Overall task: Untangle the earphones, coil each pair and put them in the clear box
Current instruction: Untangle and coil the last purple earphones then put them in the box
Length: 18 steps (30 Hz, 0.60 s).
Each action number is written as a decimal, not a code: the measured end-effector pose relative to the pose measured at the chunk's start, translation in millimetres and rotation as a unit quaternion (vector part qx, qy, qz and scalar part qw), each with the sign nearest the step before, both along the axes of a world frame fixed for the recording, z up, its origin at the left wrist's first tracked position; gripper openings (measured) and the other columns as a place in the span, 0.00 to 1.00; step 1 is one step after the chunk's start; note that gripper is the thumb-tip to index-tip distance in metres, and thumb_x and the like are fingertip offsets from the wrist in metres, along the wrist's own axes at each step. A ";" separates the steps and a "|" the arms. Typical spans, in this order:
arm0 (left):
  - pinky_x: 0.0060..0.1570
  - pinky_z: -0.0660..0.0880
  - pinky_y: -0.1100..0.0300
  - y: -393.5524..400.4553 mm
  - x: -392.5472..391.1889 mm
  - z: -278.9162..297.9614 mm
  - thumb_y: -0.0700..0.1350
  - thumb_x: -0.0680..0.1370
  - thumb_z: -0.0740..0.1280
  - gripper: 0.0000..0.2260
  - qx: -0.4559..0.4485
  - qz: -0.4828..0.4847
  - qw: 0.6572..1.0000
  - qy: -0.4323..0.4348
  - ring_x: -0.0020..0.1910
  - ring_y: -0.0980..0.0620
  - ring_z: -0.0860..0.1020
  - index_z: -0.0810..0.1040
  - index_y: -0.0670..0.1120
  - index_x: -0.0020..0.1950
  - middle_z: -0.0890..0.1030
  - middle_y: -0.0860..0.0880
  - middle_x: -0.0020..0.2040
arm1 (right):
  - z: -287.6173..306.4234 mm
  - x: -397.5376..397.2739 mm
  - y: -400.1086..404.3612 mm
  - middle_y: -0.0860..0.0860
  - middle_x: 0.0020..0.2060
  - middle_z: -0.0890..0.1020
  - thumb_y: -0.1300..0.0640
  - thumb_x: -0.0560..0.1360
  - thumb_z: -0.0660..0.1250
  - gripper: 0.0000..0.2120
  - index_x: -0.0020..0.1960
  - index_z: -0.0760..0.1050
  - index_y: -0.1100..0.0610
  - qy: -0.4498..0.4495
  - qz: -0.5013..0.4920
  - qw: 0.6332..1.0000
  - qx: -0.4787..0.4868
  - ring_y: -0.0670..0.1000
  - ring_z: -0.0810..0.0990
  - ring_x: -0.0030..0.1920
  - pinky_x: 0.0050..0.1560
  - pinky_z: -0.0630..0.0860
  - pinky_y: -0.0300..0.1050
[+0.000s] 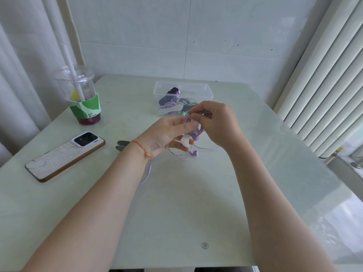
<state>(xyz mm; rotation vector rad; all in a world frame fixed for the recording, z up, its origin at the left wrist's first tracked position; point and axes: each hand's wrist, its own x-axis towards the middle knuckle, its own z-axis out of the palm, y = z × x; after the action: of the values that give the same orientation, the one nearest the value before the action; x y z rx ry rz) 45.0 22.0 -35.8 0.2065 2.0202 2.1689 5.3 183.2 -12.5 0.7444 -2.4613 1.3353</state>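
Both hands meet above the middle of the desk [196, 203]. The left hand [163, 137] lies palm up with fingers curled loosely round a coil of purple earphones [193, 127]; a white bandage [185, 141] wraps one of its fingers, and a red string bracelet [142, 149] circles the wrist. The right hand [216, 122] comes over from the other side and pinches the cord at the top of the coil between thumb and fingertips.

Loose cord hangs below the hands onto the desk: one earbud [194, 153] lies just under the left fingers, and the plug [150, 166] trails beside the left wrist.

One clear box [208, 91] stands just behind the hands, lid off, near the back edge of the desk. In it lie coiled earphones, purple, dark and green; how many pairs I cannot tell.

To the left, two dark flat tips [122, 145] of something show past the left wrist. One phone [64, 156] lies face down, slanted, close to the left edge. One plastic cup [83, 99] with a straw and green sleeve stands at the back left corner.

The near half of the desk, between and around the forearms, is bare down to the front edge. The right side is bare too, up to the edge beside the radiator [324, 85]. The back edge meets a tiled wall [176, 36].
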 end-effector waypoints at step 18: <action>0.36 0.79 0.57 -5.3 -1.9 -7.3 0.36 0.71 0.68 0.10 -0.010 -0.021 1.000 0.014 0.44 0.45 0.79 0.83 0.43 0.50 0.82 0.41 0.44 | -2.0 -0.8 -0.9 0.45 0.36 0.83 0.64 0.73 0.71 0.05 0.45 0.84 0.56 -0.056 0.018 0.997 -0.055 0.38 0.76 0.30 0.38 0.73 0.33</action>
<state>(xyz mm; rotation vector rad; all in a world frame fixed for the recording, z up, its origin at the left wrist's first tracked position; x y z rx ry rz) 43.1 16.7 -43.1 0.2752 2.0343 2.1314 4.5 182.3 -14.5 0.7101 -2.4461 1.5510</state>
